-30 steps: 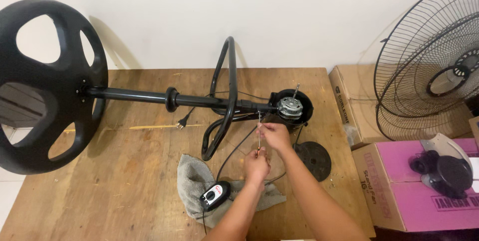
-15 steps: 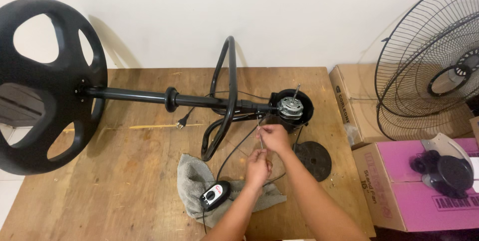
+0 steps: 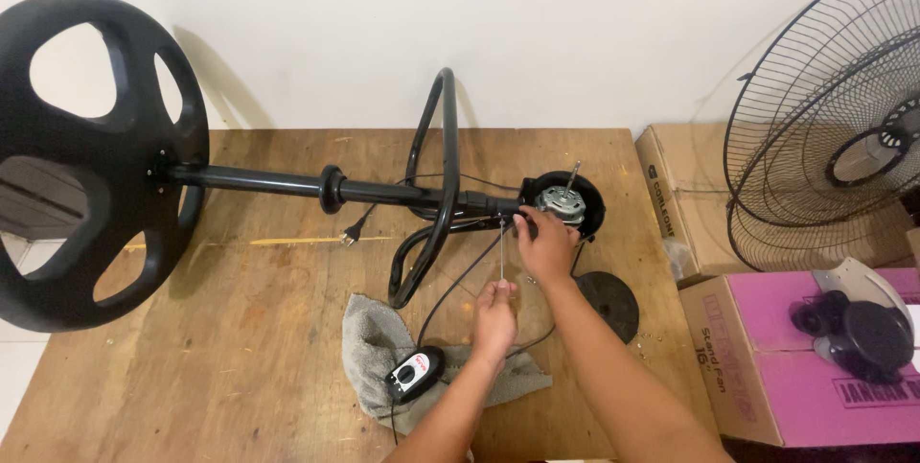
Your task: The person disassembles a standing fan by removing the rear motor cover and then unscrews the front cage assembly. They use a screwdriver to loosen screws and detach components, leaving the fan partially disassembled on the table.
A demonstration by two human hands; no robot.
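Observation:
A black stand fan lies dismantled on a wooden table. Its round base is at the left, and its pole runs right to the bare motor in a black housing. My left hand grips the handle of a thin screwdriver, whose shaft points up at the joint beside the motor. My right hand rests on that joint, fingers curled against the housing beside the screwdriver tip.
A grey rag with a black switch box lies near my left forearm. A black round cover sits to the right. Cardboard boxes, a pink box and wire fan guards stand beyond the table's right edge.
Both hands stay at the motor joint; the left hand has shifted only slightly around the screwdriver handle. Nothing else has moved.

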